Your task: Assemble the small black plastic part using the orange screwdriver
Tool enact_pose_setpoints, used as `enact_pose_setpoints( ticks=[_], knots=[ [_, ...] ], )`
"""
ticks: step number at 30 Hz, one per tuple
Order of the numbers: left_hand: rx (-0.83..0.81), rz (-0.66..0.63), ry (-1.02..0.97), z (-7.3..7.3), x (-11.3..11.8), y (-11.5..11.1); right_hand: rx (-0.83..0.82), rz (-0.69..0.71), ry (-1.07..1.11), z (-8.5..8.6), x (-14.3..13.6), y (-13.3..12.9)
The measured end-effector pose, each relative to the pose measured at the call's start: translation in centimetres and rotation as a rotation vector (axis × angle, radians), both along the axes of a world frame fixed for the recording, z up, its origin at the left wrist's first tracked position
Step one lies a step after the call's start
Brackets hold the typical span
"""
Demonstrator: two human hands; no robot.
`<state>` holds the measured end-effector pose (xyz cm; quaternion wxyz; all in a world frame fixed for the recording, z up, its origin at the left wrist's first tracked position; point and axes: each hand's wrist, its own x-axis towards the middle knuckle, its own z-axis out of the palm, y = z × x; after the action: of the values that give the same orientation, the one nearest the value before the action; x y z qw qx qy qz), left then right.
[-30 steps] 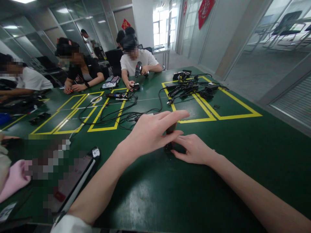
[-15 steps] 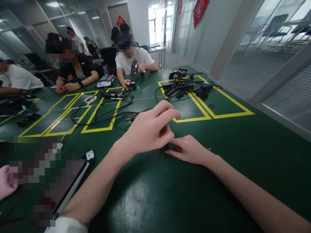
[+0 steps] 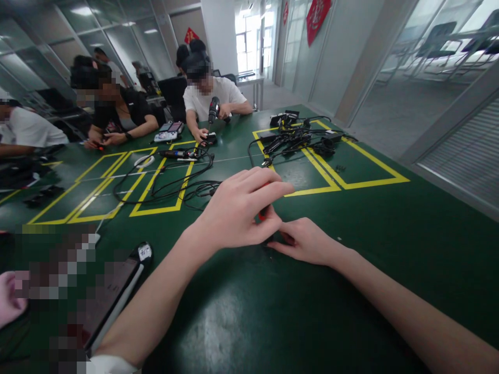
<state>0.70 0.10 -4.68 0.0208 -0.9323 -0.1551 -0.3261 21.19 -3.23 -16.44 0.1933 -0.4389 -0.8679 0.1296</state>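
Observation:
My left hand (image 3: 245, 208) is closed from above round a red-handled screwdriver (image 3: 263, 213). Only a bit of red shows between thumb and fingers; the rest of the tool is hidden. Just below and to its right, my right hand (image 3: 302, 239) rests low at the table, thumb and fingers pinching a small dark part (image 3: 268, 240). Most of that part is covered by my hands, so its kind cannot be made out. The two hands touch or nearly touch at the fingertips.
Black cables (image 3: 175, 182) lie beyond my left hand on the green table (image 3: 312, 317). A heap of black cords and adapters (image 3: 296, 137) sits at the back right. A phone-like device (image 3: 113, 296) lies at left. Across the table, a person holds a drill (image 3: 213, 110).
The fingers of my left hand have shifted slightly round the screwdriver, extending a little further right. My right hand keeps its pinch in nearly the same place.

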Motion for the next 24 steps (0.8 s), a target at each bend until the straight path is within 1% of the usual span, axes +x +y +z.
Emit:
enact_pose_setpoints(
  ticks=[4, 7, 14, 21, 24],
  knots=[
    [-0.043, 0.007, 0.012, -0.12, -0.06, -0.27, -0.039, -0.018, -0.006, 0.34, -0.06, -0.07],
    [-0.045, 0.009, 0.014, -0.15, -0.09, -0.34, -0.052, -0.021, -0.014, 0.51, -0.06, -0.05],
    [-0.057, -0.025, 0.020, 0.35, -0.17, -0.40, -0.073, -0.040, -0.035, 0.31, -0.10, 0.12],
    [-0.043, 0.043, 0.056, 0.08, -0.11, -0.42, -0.079, -0.043, -0.057, 0.62, -0.11, -0.07],
    [-0.042, 0.021, 0.048, 0.20, -0.06, -0.50, -0.073, -0.051, -0.056, 0.48, -0.16, 0.01]
  ],
)
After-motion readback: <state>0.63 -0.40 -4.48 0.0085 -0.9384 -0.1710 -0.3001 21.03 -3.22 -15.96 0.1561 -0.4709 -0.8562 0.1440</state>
